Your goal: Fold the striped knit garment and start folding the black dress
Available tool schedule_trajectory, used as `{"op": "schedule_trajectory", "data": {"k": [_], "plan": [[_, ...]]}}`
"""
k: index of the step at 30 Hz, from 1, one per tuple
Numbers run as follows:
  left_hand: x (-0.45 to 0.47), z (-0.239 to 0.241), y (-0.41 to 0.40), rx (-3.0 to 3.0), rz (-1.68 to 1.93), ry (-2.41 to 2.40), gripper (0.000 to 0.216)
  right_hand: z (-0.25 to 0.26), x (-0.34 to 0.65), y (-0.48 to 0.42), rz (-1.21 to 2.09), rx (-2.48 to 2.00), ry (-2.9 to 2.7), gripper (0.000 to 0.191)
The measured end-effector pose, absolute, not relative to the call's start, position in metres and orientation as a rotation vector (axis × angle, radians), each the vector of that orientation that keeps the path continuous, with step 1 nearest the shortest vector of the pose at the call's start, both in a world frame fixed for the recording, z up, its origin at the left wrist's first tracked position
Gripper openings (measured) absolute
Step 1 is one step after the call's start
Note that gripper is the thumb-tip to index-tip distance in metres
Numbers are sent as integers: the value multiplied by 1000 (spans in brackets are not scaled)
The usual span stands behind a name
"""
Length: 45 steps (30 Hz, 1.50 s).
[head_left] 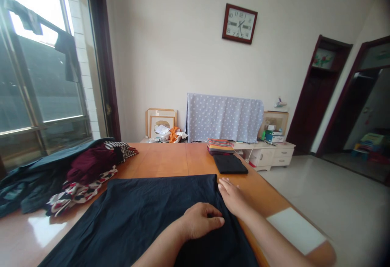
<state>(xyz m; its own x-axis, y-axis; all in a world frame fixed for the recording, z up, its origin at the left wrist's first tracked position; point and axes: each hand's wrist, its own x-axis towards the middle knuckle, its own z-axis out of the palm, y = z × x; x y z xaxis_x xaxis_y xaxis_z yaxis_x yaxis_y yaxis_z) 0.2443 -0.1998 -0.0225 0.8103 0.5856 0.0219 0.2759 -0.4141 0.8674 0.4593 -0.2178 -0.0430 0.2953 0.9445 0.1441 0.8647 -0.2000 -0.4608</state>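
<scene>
A dark navy garment (pixel 146 210) lies spread out on the wooden table in front of me, its far edge fairly straight and its near part running out of view. My left hand (pixel 202 220) is over the garment's right part, fingers loosely bent and thumb apart from them, with nothing seen between. Beside the garment's far right corner is my right hand (pixel 231 197), its fingers stretched out and touching the side edge. Just beyond it sits a folded black cloth (pixel 230 164), with a stack of folded striped cloths (pixel 219 146) behind.
A heap of loose clothes (pixel 91 163), maroon, dark and patterned, lies on the table (pixel 167 157) at the left. A pale sheet (pixel 297 230) is at the table's right edge. Beyond stand a white cabinet (pixel 282 157) and a polka-dot cover (pixel 225 116). A clock (pixel 239 23) hangs above.
</scene>
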Motion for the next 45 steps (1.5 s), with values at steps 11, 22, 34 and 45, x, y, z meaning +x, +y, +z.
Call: {"op": "schedule_trajectory", "data": {"k": [11, 22, 34, 45], "plan": [[222, -16, -234, 2068, 439, 630, 39, -53, 427, -265, 78, -2244, -1704, 52], [109, -17, -240, 2352, 865, 1237, 44, -73, 381, -287, 93, -1882, -1717, 53], [19, -43, -244, 2478, 373, 1733, 80, -105, 391, -291, -27, -2126, -1875, 64], [-33, -43, -242, 2405, 382, 1850, 68, -85, 382, -303, 6, -2107, -1845, 58]]}}
